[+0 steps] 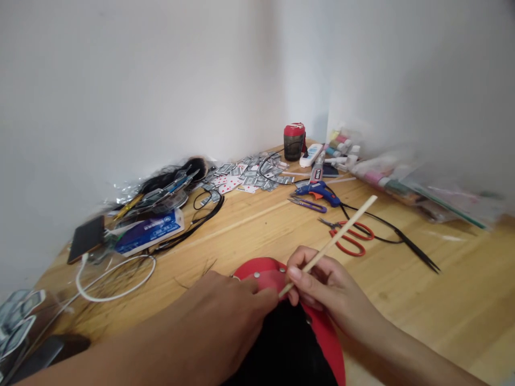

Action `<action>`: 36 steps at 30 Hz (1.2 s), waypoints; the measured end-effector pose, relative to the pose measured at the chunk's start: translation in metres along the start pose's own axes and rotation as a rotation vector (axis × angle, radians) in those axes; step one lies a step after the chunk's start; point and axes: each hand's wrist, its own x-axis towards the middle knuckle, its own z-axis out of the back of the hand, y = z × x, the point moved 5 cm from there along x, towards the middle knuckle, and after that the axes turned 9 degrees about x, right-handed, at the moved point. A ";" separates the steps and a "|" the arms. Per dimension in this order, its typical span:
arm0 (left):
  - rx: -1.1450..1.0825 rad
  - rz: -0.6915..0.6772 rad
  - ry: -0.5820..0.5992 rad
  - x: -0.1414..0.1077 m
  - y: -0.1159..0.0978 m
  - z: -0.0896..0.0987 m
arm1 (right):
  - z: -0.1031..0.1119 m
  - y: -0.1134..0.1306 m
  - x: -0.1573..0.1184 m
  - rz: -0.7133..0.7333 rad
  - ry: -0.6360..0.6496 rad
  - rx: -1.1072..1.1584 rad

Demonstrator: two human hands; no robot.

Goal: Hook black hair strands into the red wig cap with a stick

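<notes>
My right hand (317, 279) pinches a pale wooden chopstick (341, 230) between thumb and fingers. Its upper end slants up to the right, while the lower tip meets a red piece with silver studs (265, 266), next to my left thumb. Black material (285, 348) covers the middle of this red piece at the bottom of the view. My left hand (229, 305) rests over the piece's left side, fingers curled and closed on it; the fingertips are partly hidden.
Right of centre lie red-handled scissors (354, 238), purple thread snips (308, 203), a blue glue gun (319, 192) and black tweezers (420, 252). Playing cards (249, 174) are scattered at the back. A phone (86, 238), white cable (116, 297) and blue packet (151, 233) lie left.
</notes>
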 end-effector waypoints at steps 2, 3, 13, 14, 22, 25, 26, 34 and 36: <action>-0.019 -0.008 -0.004 -0.001 0.002 -0.003 | 0.000 0.001 0.000 -0.001 -0.015 0.003; -0.042 -0.018 -0.015 -0.001 0.002 -0.006 | -0.001 0.002 0.000 -0.001 -0.011 0.008; -0.074 -0.232 -0.358 -0.013 0.014 -0.030 | -0.001 -0.003 0.000 -0.016 -0.024 0.079; -0.109 -0.254 -0.397 -0.013 0.017 -0.032 | -0.001 -0.003 0.000 -0.021 -0.023 0.082; -0.341 -0.371 -0.693 -0.010 0.029 -0.037 | 0.002 -0.006 0.001 -0.040 -0.041 0.121; -0.360 -0.395 -0.754 -0.011 0.029 -0.036 | 0.002 -0.006 0.000 -0.048 -0.046 0.113; -0.369 -0.409 -0.768 -0.012 0.028 -0.036 | 0.003 -0.005 0.000 -0.052 -0.045 0.107; -0.630 -0.425 -0.774 -0.009 0.029 -0.038 | 0.007 -0.008 -0.001 -0.093 0.037 0.100; -0.672 -0.420 -0.761 -0.008 0.030 -0.041 | 0.009 -0.008 -0.003 -0.086 0.050 0.102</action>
